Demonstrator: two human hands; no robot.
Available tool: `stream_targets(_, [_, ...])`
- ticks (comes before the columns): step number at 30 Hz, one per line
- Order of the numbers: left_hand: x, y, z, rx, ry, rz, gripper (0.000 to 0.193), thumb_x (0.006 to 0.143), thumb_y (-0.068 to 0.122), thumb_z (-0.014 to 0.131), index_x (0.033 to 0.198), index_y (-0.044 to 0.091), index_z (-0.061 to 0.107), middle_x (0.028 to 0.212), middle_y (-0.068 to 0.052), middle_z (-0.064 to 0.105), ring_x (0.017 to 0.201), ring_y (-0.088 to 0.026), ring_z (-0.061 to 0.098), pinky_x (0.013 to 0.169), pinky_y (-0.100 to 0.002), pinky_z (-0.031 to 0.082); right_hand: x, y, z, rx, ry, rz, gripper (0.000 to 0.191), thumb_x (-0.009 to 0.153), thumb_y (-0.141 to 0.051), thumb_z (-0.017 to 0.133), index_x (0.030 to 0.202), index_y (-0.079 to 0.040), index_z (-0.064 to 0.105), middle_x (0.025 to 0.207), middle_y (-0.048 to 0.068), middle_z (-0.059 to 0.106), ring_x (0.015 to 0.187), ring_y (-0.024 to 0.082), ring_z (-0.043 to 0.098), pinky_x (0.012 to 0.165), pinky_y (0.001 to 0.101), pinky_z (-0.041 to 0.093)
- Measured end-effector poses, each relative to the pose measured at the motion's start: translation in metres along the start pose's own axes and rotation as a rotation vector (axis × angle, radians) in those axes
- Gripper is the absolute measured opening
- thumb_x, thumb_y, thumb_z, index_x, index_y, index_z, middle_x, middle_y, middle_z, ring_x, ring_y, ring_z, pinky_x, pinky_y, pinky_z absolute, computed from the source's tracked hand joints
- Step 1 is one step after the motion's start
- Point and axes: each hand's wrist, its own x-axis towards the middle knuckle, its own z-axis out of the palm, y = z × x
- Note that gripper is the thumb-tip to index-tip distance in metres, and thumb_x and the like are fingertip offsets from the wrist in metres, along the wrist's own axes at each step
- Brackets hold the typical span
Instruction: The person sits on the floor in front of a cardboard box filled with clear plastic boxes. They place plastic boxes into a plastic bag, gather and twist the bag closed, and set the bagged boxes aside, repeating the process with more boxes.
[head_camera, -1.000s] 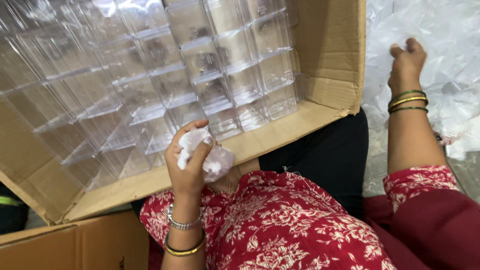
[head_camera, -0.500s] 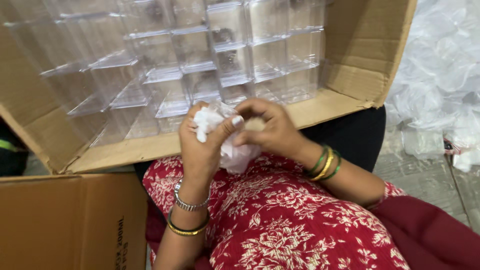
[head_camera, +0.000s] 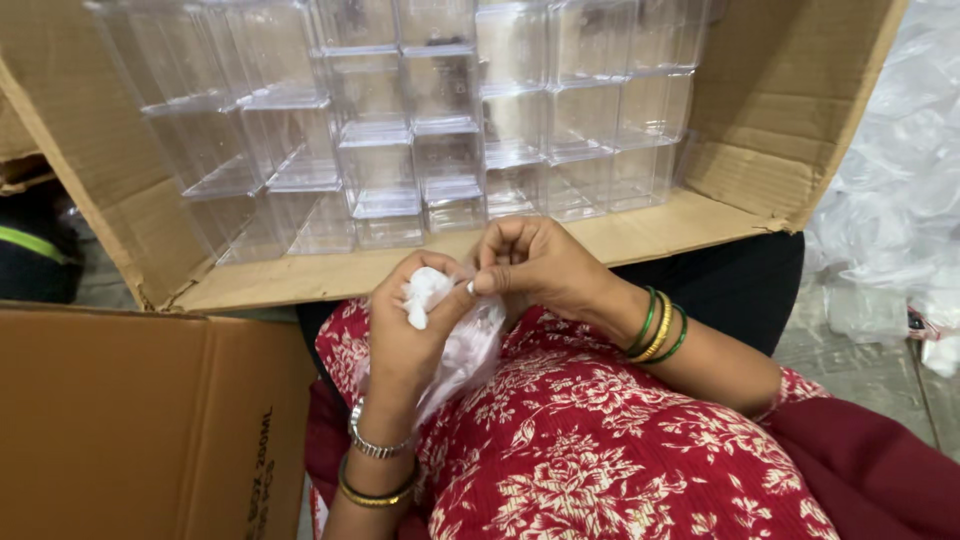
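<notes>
Cardboard fills your view: an open cardboard box (head_camera: 770, 160) of clear plastic containers (head_camera: 450, 160) lies just beyond your lap. Directly below its front flap, your left hand (head_camera: 410, 330) is closed around a thin plastic bag (head_camera: 465, 355) with what looks like white wadding (head_camera: 425, 292), while your right hand (head_camera: 540, 265) pinches the bag's top edge.

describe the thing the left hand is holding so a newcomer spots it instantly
Start at the big open cardboard box of clear plastic containers. Just below its front flap, the left hand grips a crumpled white wad inside a thin clear plastic bag, soft, unlike the rigid containers.
</notes>
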Motion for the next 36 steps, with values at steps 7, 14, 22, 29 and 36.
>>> stream_targets(7, [0.000, 0.006, -0.021, -0.130, 0.153, 0.043, 0.018, 0.088, -0.003, 0.077, 0.098, 0.003, 0.063, 0.086, 0.001, 0.062, 0.076, -0.006, 0.057, 0.066, -0.021, 0.047, -0.005, -0.009, -0.005, 0.014, 0.182, -0.196, 0.020, 0.087, 0.002, 0.080, 0.097, -0.003, 0.063, 0.097, 0.005, 0.072, 0.078, 0.011, 0.069, 0.068, 0.0238, 0.060])
stream_targets(14, [0.000, 0.006, 0.002, 0.003, 0.219, -0.022, 0.015, 0.088, 0.004, 0.076, 0.098, 0.005, 0.066, 0.085, 0.002, 0.066, 0.076, -0.006, 0.060, 0.068, -0.021, 0.048, -0.005, 0.003, -0.002, -0.132, 0.166, 0.029, 0.016, 0.090, -0.011, 0.076, 0.101, -0.001, 0.071, 0.082, 0.001, 0.072, 0.062, 0.007, 0.064, 0.053, 0.0219, 0.053])
stream_targets(22, [0.001, -0.004, -0.004, -0.235, 0.119, -0.050, 0.025, 0.107, 0.026, 0.066, 0.102, 0.003, 0.061, 0.090, -0.004, 0.065, 0.078, -0.009, 0.059, 0.069, -0.026, 0.049, 0.000, 0.037, -0.008, -0.400, 0.152, -0.193, 0.029, 0.112, -0.026, 0.065, 0.096, -0.002, 0.070, 0.086, -0.002, 0.059, 0.080, 0.005, 0.053, 0.071, 0.0231, 0.047])
stream_targets(29, [0.014, -0.014, -0.042, -0.702, -0.149, -0.329, 0.029, 0.098, 0.027, 0.059, 0.112, 0.002, 0.066, 0.089, -0.015, 0.070, 0.058, -0.019, 0.061, 0.043, -0.032, 0.047, 0.024, -0.012, -0.021, 0.416, -0.029, -0.055, 0.027, 0.106, -0.022, 0.061, 0.112, 0.003, 0.067, 0.106, 0.011, 0.073, 0.101, 0.019, 0.070, 0.096, 0.0340, 0.058])
stream_targets(36, [0.044, -0.023, -0.084, -0.596, -0.012, 0.067, 0.014, 0.095, 0.007, 0.065, 0.102, -0.004, 0.063, 0.078, -0.012, 0.062, 0.060, -0.016, 0.054, 0.060, -0.032, 0.046, 0.067, -0.009, -0.022, 0.226, -0.105, -0.201, 0.020, 0.096, 0.003, 0.074, 0.099, -0.002, 0.055, 0.089, 0.007, 0.066, 0.084, 0.017, 0.064, 0.073, 0.0286, 0.051])
